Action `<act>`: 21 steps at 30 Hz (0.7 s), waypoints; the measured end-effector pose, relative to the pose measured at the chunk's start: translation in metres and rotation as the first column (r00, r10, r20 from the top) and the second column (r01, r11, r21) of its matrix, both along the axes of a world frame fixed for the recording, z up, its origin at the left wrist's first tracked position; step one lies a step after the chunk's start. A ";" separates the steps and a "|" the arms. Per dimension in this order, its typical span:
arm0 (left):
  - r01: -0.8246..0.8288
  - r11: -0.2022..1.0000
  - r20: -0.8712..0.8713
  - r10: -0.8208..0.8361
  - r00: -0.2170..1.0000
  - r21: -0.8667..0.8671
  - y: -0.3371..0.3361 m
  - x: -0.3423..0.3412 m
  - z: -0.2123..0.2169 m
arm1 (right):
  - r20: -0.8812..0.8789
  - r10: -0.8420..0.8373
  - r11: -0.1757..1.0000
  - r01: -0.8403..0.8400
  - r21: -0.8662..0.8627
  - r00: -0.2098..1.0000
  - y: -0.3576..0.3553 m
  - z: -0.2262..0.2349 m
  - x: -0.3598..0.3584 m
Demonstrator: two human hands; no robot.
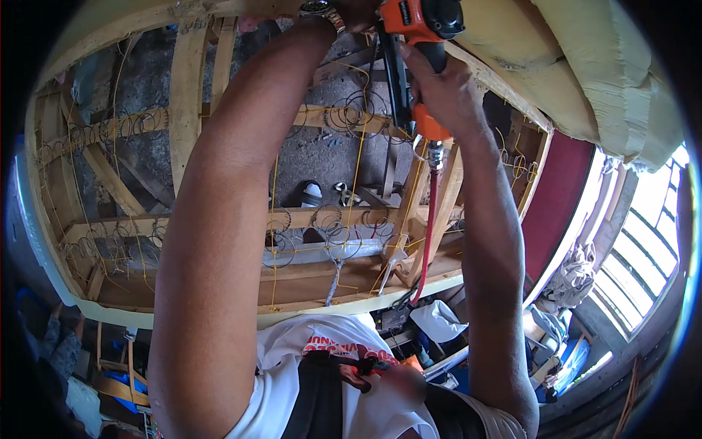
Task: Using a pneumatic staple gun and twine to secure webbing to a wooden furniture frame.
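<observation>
My right hand (450, 91) is wrapped round the grip of an orange and black air staple gun (420, 22), held up at the top of the view. From the gun's lower end a red air hose (431, 219) hangs down past the frame's near side. My left hand (358, 13), with a metal watch (319, 9) on its wrist, reaches to the top edge beside the gun's head. Its fingers are out of sight. Both arms stretch over a wooden furniture frame (189, 95), where coil springs (336, 227) are tied with yellow cord.
Pale yellow foam (592, 66) covers the far right side, above a dark red panel (559, 197). Through the frame shows a concrete floor (314, 157) with a shoe (311, 194) on it. A barred window (643, 241) stands at right. Another person's legs (62, 340) appear at lower left.
</observation>
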State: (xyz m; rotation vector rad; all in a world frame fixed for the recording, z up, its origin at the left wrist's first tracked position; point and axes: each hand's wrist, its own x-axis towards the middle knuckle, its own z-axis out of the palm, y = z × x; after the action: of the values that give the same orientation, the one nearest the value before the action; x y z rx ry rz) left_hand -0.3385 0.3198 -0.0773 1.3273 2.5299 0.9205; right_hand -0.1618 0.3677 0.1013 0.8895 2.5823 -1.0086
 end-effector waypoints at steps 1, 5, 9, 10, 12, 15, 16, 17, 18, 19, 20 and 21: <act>0.011 1.000 0.017 -0.011 1.000 0.006 0.001 0.000 -0.003 | -0.030 0.008 0.999 -0.009 -0.034 1.000 -0.003 -0.002 0.001; 0.050 0.997 0.078 -0.054 0.996 0.052 0.012 0.000 -0.013 | -0.075 -0.011 1.000 0.013 0.022 0.997 0.004 -0.010 0.007; 0.088 0.994 0.144 -0.097 0.985 0.068 0.009 -0.011 -0.024 | -0.033 -0.014 1.000 0.013 -0.027 0.999 0.000 0.003 0.002; 0.101 0.992 0.162 -0.112 0.980 0.077 0.008 -0.012 -0.028 | -0.024 -0.024 0.999 0.023 -0.032 0.999 0.003 -0.001 0.002; 0.123 0.988 0.194 -0.139 0.971 0.094 0.006 -0.012 -0.035 | -0.018 -0.033 0.999 0.032 -0.038 0.999 0.008 -0.005 0.004; 0.150 0.982 0.235 -0.174 0.956 0.115 0.013 -0.015 -0.040 | -0.024 -0.031 0.998 0.030 -0.063 0.999 0.012 -0.005 0.005; 0.159 0.980 0.249 -0.185 0.951 0.120 0.015 -0.017 -0.042 | -0.030 -0.024 0.999 0.022 -0.048 0.999 0.010 -0.002 0.004; 0.168 0.978 0.262 -0.196 0.945 0.126 0.017 -0.023 -0.042 | -0.037 -0.016 0.999 0.015 -0.033 0.999 0.010 0.000 0.003; 0.185 0.973 0.276 -0.217 0.936 0.138 0.020 -0.025 -0.046 | -0.038 -0.025 0.999 0.024 -0.030 0.999 0.015 -0.002 0.004; 0.201 0.968 0.295 -0.237 0.926 0.149 0.018 -0.024 -0.050 | -0.052 -0.026 0.998 0.023 -0.053 0.998 0.022 -0.006 0.007; 0.217 0.963 0.314 -0.258 0.914 0.160 0.015 -0.023 -0.053 | -0.066 -0.027 0.997 0.022 -0.076 0.997 0.027 -0.008 0.012; 0.229 0.958 0.323 -0.275 0.906 0.173 0.016 -0.023 -0.058 | -0.071 -0.032 0.997 0.026 -0.072 0.997 0.032 -0.006 0.018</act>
State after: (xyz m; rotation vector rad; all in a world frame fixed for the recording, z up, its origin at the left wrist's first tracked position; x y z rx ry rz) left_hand -0.3612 0.3359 -0.1349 1.3504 2.0116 1.1608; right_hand -0.1434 0.3996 0.0951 0.8910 2.5811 -1.1529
